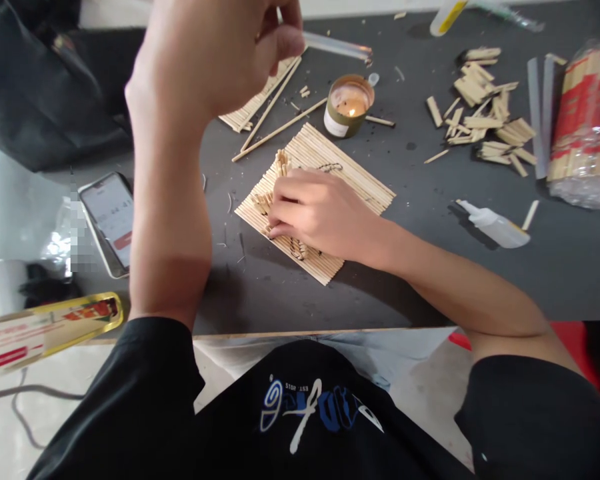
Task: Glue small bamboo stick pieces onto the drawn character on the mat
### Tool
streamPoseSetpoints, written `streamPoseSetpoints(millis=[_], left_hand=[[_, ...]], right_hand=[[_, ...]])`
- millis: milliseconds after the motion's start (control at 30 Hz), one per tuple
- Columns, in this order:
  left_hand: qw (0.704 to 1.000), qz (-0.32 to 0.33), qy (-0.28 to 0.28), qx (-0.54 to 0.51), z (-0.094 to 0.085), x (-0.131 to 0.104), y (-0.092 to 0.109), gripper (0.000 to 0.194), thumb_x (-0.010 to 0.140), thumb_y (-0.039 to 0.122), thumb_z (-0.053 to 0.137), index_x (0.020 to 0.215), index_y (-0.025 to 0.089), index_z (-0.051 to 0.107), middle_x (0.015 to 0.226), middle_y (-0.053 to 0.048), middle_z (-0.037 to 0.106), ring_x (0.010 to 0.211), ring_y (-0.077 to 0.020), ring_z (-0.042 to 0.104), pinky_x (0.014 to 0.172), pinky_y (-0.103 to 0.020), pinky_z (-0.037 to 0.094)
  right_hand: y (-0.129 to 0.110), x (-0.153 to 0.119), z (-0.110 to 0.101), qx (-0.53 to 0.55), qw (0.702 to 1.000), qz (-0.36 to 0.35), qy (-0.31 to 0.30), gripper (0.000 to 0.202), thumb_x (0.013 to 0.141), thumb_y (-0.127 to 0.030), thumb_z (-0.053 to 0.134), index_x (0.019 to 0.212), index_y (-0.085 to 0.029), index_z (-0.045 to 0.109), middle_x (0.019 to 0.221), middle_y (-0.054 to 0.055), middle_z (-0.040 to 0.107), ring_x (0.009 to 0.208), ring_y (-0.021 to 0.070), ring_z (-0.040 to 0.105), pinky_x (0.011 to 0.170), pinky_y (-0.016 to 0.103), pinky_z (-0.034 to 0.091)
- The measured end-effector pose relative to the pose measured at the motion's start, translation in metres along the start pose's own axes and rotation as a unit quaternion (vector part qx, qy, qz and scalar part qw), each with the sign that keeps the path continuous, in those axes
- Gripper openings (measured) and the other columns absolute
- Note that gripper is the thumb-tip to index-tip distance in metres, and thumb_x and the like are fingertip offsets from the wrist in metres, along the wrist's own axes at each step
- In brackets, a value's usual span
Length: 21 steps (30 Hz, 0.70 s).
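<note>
Raised at the upper left, my left hand [230, 57] is closed on a translucent glue stick [337, 47]. The glue stick's darkened far end hangs above and slightly right of a lit candle [349, 107] in a green tin. My right hand [317, 210] rests on a square panel of wooden sticks laid side by side [363, 177]. Its curled fingers close around short wooden sticks [263, 202] at the panel's left side; the fingertips are partly hidden. Another small upright bundle [281, 162] stands just beyond them. Dark looped lines [298, 249] show on the panel.
Cut stick pieces [480, 123] lie piled to the right, beside two spare glue sticks [534, 117] and a wrapped stick bundle [590, 123]. A small white glue bottle [497, 225] lies nearer. Loose long sticks [280, 130] lie behind the panel. At left is a phone [109, 217].
</note>
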State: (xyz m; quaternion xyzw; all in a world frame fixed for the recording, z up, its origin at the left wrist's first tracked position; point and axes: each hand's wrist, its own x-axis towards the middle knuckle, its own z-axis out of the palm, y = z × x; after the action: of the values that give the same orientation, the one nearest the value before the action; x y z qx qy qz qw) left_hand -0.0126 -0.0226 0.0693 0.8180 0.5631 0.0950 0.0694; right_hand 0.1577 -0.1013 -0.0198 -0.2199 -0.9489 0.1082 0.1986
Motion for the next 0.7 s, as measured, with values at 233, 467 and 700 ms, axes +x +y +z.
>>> streamPoseSetpoints(millis=[233,467,700], left_hand=[[1.000,0.010,0.003,-0.023,0.0018,0.0006,-0.0027,0.048,0.097,0.046,0.044,0.124,0.017,0.070,0.099,-0.001,0.063,0.112,-0.0205,0.062,0.108,-0.035,0.040],[1.000,0.011,0.006,-0.002,0.0032,0.0021,-0.0051,0.047,0.096,0.039,0.042,0.128,0.016,0.068,0.097,-0.001,0.058,0.121,-0.0260,0.060,0.109,-0.038,0.038],[0.999,-0.018,-0.006,-0.028,0.0012,-0.0001,-0.0019,0.048,0.098,0.046,0.044,0.131,0.020,0.067,0.109,0.000,0.061,0.127,-0.0284,0.056,0.112,-0.040,0.039]], right_hand=[[-0.0003,-0.0014,0.0044,0.024,1.000,0.016,0.007,0.022,0.104,-0.022,0.056,0.087,-0.015,0.066,0.093,0.006,0.057,0.093,0.0213,0.056,0.084,0.039,0.044],[-0.0012,-0.0009,0.0029,0.030,0.999,0.010,0.023,0.030,0.107,-0.026,0.048,0.086,-0.016,0.066,0.091,0.006,0.057,0.089,0.0204,0.056,0.083,0.040,0.047],[-0.0009,-0.0013,0.0037,0.025,1.000,0.015,0.011,0.027,0.106,-0.024,0.050,0.086,-0.016,0.065,0.093,0.006,0.057,0.090,0.0205,0.055,0.083,0.039,0.045]])
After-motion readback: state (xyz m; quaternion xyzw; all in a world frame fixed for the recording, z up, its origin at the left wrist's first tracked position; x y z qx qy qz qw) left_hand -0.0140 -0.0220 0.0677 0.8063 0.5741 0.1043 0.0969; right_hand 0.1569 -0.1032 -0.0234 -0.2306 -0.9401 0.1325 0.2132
